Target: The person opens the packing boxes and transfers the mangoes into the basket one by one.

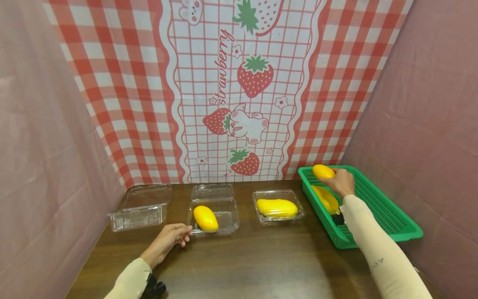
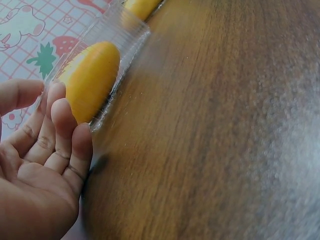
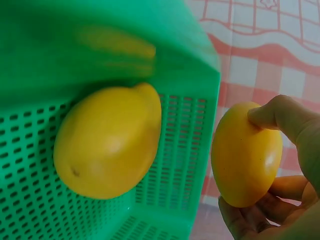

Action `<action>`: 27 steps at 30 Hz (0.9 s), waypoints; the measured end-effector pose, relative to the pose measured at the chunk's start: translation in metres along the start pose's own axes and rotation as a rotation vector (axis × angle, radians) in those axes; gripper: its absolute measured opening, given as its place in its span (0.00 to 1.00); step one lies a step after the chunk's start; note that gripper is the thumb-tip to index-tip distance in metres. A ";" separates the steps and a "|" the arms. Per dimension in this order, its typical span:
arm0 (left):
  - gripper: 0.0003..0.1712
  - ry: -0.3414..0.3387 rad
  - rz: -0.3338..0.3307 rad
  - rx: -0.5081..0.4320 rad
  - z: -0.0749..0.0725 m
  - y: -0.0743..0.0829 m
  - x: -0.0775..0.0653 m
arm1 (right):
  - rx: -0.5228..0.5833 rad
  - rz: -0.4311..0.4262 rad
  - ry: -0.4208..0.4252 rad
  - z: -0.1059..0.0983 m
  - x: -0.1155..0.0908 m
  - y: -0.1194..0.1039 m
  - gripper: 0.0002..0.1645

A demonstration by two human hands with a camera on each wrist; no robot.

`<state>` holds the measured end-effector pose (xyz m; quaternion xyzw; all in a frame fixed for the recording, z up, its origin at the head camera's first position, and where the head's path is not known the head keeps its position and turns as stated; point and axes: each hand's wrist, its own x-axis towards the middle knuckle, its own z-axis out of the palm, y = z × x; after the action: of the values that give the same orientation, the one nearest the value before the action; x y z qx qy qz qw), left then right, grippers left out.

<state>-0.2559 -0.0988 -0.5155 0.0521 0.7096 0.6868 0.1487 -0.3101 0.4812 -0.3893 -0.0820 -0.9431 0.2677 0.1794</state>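
Observation:
My right hand (image 1: pixel 340 182) grips a yellow mango (image 1: pixel 323 171) above the far left part of a green basket (image 1: pixel 392 216). In the right wrist view, the thumb lies on one side of this mango and fingers on the other. Another mango (image 3: pixel 110 142) lies inside the basket. With thumb and fingertips my left hand (image 1: pixel 169 241) pinches the near left corner of a clear plastic container (image 1: pixel 228 220). A single mango (image 1: pixel 206 218) rests in that container, whose lid stands open behind it. The left wrist view shows the mango (image 2: pixel 95 82) just beyond the fingertips.
To the right stands a clear container (image 1: pixel 278 192) with yellow mango in it, its lid seemingly down. Another open clear container (image 1: pixel 138 218) sits on the left. All stand on a brown wooden table (image 1: pixel 231 265), with a strawberry-print cloth (image 1: pixel 239 95) behind and pink cloth at both sides.

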 end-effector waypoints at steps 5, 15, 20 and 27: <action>0.18 -0.020 0.010 -0.006 -0.001 0.000 0.000 | -0.025 0.030 0.003 -0.003 0.003 0.012 0.38; 0.17 -0.025 0.022 -0.010 -0.001 0.000 -0.002 | -0.047 0.069 -0.027 -0.010 0.008 0.029 0.44; 0.16 -0.029 0.021 -0.012 -0.001 -0.001 -0.001 | -0.058 0.097 -0.051 -0.012 0.007 0.037 0.42; 0.18 -0.013 0.016 -0.014 -0.001 -0.001 0.001 | -0.103 0.142 -0.110 -0.015 0.003 0.049 0.39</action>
<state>-0.2570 -0.0992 -0.5170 0.0612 0.7033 0.6925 0.1482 -0.3044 0.5307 -0.4025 -0.1431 -0.9558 0.2349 0.1034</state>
